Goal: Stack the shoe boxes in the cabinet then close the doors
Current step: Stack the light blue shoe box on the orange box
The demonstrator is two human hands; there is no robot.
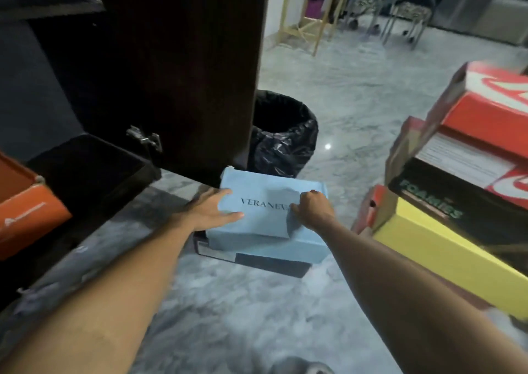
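Grey marbled floor [357, 93], glossy; dark wood cabinet [160, 68] at left with its door standing open.

Item 1: light blue shoe box [265, 230], lid printed "VERA NEW…", the rest of the word hidden by the right hand. It sits on the floor atop a black shoe box [271, 263], just in front of the cabinet door's edge. Its long axis runs away from the viewer, tilted slightly leftward; the lettering reads upright from the viewer's side.

Left hand [214, 210]: fingers spread flat, palm pressed on the lid's left part.

Right hand [313, 209]: fingers curled, pinching a loose flap of the lid's paper.

Item 2: orange shoe box [28, 210] on the cabinet's lower shelf, white lettering too blurred to read.

Item 3: stack at right: yellow-and-black box [445, 248] marked "FOAMIES", red boxes [485, 105] with a white logo above it.

Item 4: bin [283, 136] lined with a black bag, behind the blue box.
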